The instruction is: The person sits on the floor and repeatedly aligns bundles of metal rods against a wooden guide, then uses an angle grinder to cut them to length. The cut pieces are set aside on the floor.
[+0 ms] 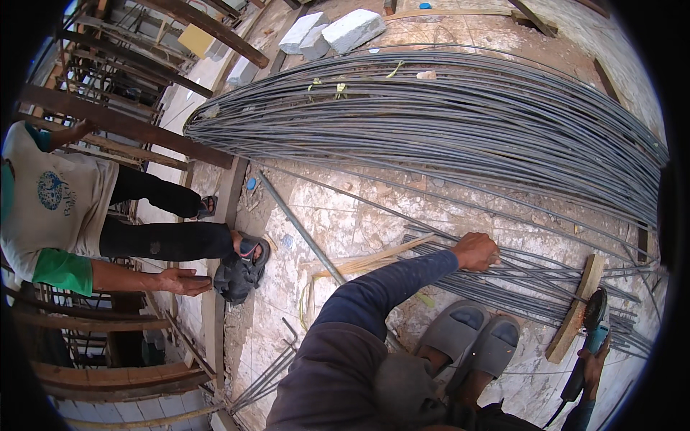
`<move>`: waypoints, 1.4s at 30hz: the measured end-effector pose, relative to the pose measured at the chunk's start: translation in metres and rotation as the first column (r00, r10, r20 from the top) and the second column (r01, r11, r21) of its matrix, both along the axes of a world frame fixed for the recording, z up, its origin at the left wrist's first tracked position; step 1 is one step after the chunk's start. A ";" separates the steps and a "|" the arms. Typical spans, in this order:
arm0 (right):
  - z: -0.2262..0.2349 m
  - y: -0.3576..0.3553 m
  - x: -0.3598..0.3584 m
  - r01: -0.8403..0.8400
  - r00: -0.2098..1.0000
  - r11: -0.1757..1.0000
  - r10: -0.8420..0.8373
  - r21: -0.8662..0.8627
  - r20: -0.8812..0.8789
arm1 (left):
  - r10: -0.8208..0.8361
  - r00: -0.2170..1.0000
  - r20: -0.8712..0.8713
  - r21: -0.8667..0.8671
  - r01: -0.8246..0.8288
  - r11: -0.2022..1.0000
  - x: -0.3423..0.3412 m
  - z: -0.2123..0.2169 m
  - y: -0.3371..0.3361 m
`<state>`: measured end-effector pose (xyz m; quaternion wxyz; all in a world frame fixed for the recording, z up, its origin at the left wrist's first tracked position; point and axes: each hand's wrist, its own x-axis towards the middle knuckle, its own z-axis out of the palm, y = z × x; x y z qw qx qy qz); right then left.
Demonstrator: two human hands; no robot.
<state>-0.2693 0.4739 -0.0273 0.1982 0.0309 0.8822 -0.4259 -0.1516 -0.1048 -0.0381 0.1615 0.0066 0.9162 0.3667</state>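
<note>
My left hand (478, 251) reaches out over a bundle of cut steel rods (503, 293), its fingers curled closed round rods at the top of the bundle. In my right hand (595, 363) is a blue-and-black angle grinder (596, 336). Its disc (594, 307) is beside a wooden batten (578, 316) that lies crosswise at the rods' right ends. Whether the disc touches a rod cannot be made out. A dark power cord trails from the grinder's rear end.
Long bent steel bars (431, 122) fill the far side. My sandaled feet (471, 334) stand close to the cut rods. At left, another person (57, 194) stands beside a black bag (239, 279). A metal pipe (302, 226) and pale concrete blocks (352, 30) lie about.
</note>
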 end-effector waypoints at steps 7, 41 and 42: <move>0.001 0.002 -0.008 -0.001 1.000 0.999 0.001 0.040 0.003 | 0.018 1.000 0.007 -0.026 -0.018 0.999 0.001 0.005 0.002; 0.002 0.000 -0.015 -0.022 1.000 1.000 0.022 -0.001 0.011 | 0.071 0.996 -0.048 -0.070 -0.074 0.995 0.004 -0.006 0.007; 0.004 -0.003 -0.014 -0.015 1.000 1.000 0.015 0.000 0.018 | 0.069 0.996 -0.047 -0.075 -0.073 0.995 0.006 -0.007 0.007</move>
